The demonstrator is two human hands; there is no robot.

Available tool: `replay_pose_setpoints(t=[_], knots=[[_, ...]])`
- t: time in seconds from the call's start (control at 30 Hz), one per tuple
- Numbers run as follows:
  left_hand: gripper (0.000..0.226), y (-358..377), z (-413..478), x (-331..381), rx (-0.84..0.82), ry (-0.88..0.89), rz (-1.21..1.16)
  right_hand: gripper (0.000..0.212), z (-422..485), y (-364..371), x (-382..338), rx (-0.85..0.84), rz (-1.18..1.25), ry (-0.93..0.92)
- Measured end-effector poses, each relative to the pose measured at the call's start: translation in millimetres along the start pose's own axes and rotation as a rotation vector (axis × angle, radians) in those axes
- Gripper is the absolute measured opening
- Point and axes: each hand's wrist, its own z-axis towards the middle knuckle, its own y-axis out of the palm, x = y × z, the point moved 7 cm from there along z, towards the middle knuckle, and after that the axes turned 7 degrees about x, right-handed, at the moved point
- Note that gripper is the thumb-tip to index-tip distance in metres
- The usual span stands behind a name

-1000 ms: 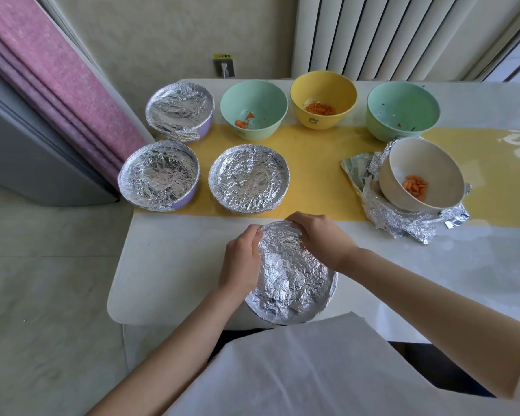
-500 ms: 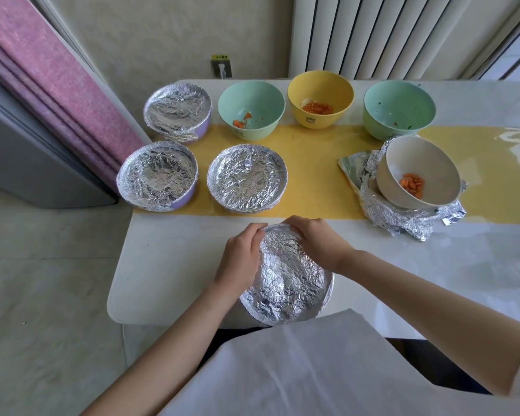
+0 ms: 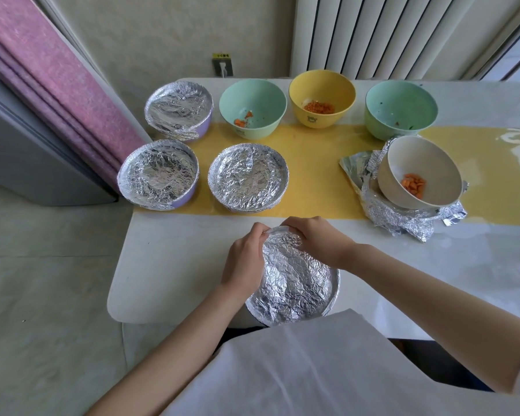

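Observation:
A foil-covered bowl (image 3: 294,283) sits at the near edge of the white table (image 3: 168,265), tilted toward me. My left hand (image 3: 243,259) grips its left rim, fingers curled over the foil at the far edge. My right hand (image 3: 318,238) grips the far right rim, fingertips pressing the foil down beside the left hand's. The bowl under the foil is hidden.
Three foil-covered bowls (image 3: 179,109) (image 3: 158,175) (image 3: 248,177) stand at the left. Behind are two green bowls (image 3: 252,106) (image 3: 401,108) and a yellow bowl (image 3: 321,97) with carrot bits. A cream bowl (image 3: 418,172) with carrot pieces leans on crumpled foil (image 3: 403,217) at right.
Both hands have crept along the far rim of the foil-covered bowl toward each other, folding foil over the edge. The bowl has stayed in place.

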Motion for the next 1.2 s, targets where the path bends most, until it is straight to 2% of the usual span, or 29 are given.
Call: replay_pose_setpoints(t=[0.17,0.33,0.47,0.6,0.77,0.93,1.07,1.13,1.2], knots=[[0.011,1.8,1.9,4.8,-0.009,0.038,-0.004,0.028,3.9,4.0,-1.5,-0.068,-0.025,-0.027],[0.011,-1.0,2.6,6.1,0.008,0.061,-0.001,0.039,3.4,7.9,-1.2,-0.074,-0.044,-0.002],[0.012,-2.3,2.6,5.3,0.03,0.061,0.014,0.027,3.2,2.9,-5.1,-0.028,0.024,-0.012],[0.011,-5.0,3.3,-2.5,0.081,0.013,0.02,0.031,-0.5,-2.1,2.5,0.051,0.127,0.069],[0.011,-4.6,0.2,-9.5,0.098,-0.004,0.001,0.039,-2.3,5.2,4.5,0.047,0.056,0.099],[0.021,-4.2,-5.6,-16.5,0.17,-0.072,-0.035,0.042,4.4,8.5,2.9,0.044,0.043,0.109],[0.028,-4.2,-8.1,-30.3,0.209,-0.208,-0.039,0.041,6.1,13.1,14.5,0.044,0.069,0.21],[0.024,-1.2,-8.1,-38.4,0.165,-0.266,-0.037,0.042,7.3,13.7,19.3,0.046,0.08,0.255],[0.02,4.1,-5.8,-48.3,0.047,-0.317,-0.006,0.042,8.6,17.1,21.0,0.028,0.073,0.272]])
